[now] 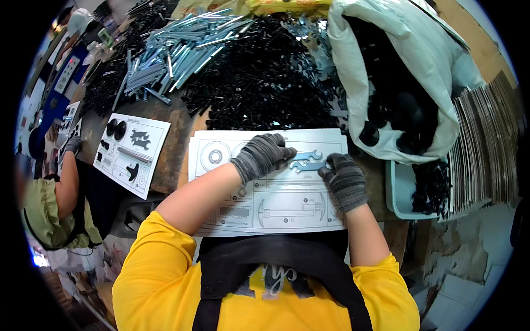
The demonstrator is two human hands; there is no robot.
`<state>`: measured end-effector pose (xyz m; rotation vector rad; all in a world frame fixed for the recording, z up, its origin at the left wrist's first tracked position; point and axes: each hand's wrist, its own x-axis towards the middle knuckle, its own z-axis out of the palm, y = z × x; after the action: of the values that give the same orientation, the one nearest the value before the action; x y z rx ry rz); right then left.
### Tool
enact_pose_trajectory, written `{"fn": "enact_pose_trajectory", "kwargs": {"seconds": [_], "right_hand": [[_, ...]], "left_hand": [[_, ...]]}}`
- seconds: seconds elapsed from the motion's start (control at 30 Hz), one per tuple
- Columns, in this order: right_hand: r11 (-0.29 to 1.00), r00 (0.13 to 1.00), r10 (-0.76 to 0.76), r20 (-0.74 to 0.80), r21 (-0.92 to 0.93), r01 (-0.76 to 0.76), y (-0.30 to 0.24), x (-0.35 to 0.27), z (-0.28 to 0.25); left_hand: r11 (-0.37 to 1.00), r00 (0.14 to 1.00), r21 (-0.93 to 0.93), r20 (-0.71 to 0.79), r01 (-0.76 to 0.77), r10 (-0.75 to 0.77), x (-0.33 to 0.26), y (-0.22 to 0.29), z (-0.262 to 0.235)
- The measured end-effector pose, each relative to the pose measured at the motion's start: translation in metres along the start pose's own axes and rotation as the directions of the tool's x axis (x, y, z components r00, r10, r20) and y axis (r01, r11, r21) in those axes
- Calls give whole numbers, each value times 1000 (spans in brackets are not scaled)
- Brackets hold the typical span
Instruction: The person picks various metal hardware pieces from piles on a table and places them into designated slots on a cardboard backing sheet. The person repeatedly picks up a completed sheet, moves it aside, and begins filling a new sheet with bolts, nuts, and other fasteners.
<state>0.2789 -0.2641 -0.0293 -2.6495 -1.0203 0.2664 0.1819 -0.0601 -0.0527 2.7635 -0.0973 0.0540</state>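
Two flat silver open-end wrenches, an upper wrench [308, 155] and a lower wrench [305, 166], lie one above the other on a printed parts sheet [221, 182] in front of me. My left hand [262, 158], in a grey knit glove, has its fingers pressed together at the wrenches' left ends and covers part of them. My right hand [346, 182], gloved alike, is curled with thumb and fingertips at the lower wrench's right end. The sheet tops a stack and carries line drawings of parts.
Behind the sheets spread a heap of black small parts [259, 83] and a pile of silver rods [176, 49]. A white sack [353, 66] of black round parts stands at right, beside a pale bin [400, 204] and stacked cardboard [480, 149]. At left, a co-worker [61, 198] sits near another sheet [152, 138] with parts.
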Motion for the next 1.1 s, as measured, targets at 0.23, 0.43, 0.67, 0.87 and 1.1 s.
{"fn": "enact_pose_trajectory", "kwargs": {"seconds": [0.23, 0.43, 0.67, 0.87, 1.1], "right_hand": [[995, 991, -39, -128, 82, 50, 9, -1, 13], [921, 995, -76, -67, 377, 96, 35, 3, 24], [932, 991, -86, -101, 344, 116, 23, -2, 18], [962, 968, -157, -196, 193, 195, 13, -4, 9], [940, 975, -156, -156, 279, 195, 24, 0, 1]], "left_hand": [[998, 997, -60, 70, -32, 36, -1, 0, -15], [973, 792, -128, -566, 190, -229, -7, -120, -48], [304, 103, -212, -642, 929, -760, -38, -252, -115], [291, 201, -197, -379, 936, -903, -33, -304, -117], [-62, 274, -992, 90, 112, -957, -31, -177, -94]]}}
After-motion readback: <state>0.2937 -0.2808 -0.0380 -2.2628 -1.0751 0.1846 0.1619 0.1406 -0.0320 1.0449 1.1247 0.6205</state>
